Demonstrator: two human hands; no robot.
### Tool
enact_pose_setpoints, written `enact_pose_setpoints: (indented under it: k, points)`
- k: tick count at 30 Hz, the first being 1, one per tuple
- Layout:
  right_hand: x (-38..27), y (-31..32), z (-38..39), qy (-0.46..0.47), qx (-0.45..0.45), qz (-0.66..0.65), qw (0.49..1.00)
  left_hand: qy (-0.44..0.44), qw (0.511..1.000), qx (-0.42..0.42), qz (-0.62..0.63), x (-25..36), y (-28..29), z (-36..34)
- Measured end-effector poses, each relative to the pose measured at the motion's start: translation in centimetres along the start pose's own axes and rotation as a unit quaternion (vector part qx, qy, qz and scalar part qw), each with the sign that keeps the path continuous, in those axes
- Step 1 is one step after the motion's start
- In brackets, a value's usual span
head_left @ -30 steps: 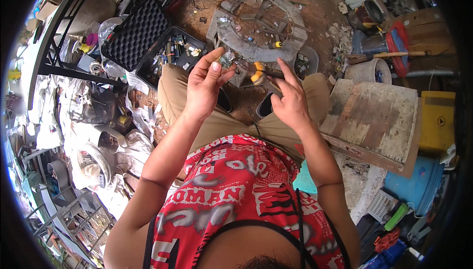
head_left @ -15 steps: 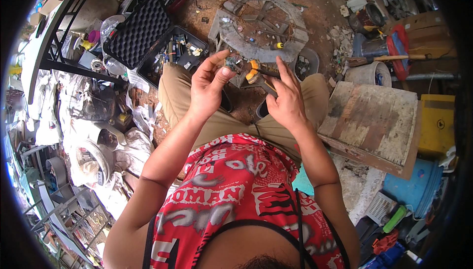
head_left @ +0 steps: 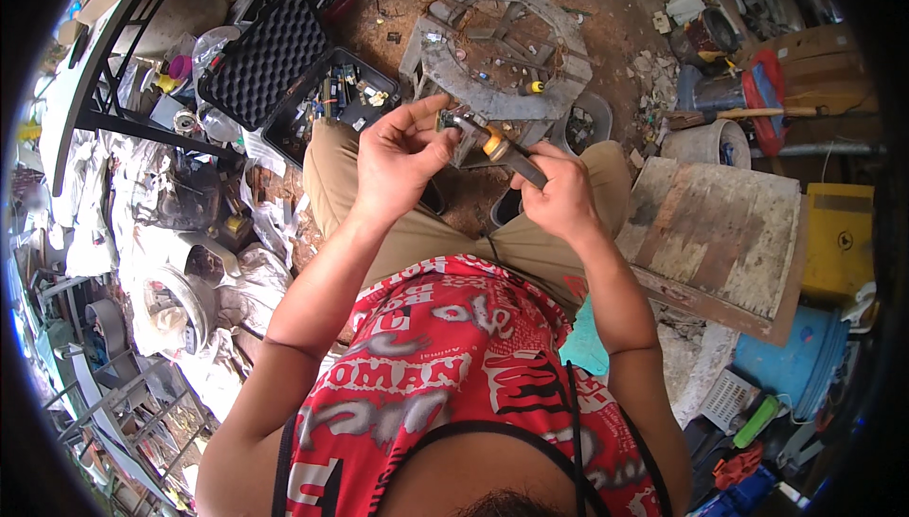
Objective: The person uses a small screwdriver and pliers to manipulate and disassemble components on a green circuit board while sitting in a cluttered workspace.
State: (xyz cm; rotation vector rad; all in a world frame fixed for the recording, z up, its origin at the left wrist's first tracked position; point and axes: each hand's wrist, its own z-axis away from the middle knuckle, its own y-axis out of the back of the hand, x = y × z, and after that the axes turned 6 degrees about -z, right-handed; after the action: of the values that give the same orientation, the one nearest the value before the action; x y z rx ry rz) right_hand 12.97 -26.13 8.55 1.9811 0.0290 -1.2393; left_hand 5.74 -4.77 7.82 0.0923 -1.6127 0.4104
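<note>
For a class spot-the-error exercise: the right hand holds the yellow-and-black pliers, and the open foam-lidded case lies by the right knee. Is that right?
Not quite: the head view shows the open foam-lidded case by the left knee, not the right. The right hand does hold the yellow-and-black pliers.
</note>
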Motion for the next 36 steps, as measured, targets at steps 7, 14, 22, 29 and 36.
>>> enact_pose_setpoints:
  k: [7, 14, 22, 29, 36]
  points:
    - [1.3, 3.5, -0.8, -0.098, -0.176, -0.2, 0.959, 0.021, 0.988, -0.106, -0.114, 2.8, 1.5, -0.9]
    - [2.2, 5.0, -2.1, -0.228, -0.337, -0.393, 0.825, 0.001, 0.955, -0.267, -0.132, 3.6, 3.9, -2.4]
    - [4.5, 1.3, 0.2, -0.285, -0.306, -0.612, 0.671, 0.173, 0.956, -0.219, 0.087, 0.3, 3.7, -3.2]
    - [4.6, -1.7, 1.9, -0.161, -0.139, -0.275, 0.938, 0.059, 0.992, -0.028, -0.111, -1.6, 1.6, -2.6]
    - [3.8, -2.2, 2.6, -0.079, -0.056, -0.096, 0.991, 0.033, 0.996, 0.02, -0.082, -1.7, 1.1, -3.1]
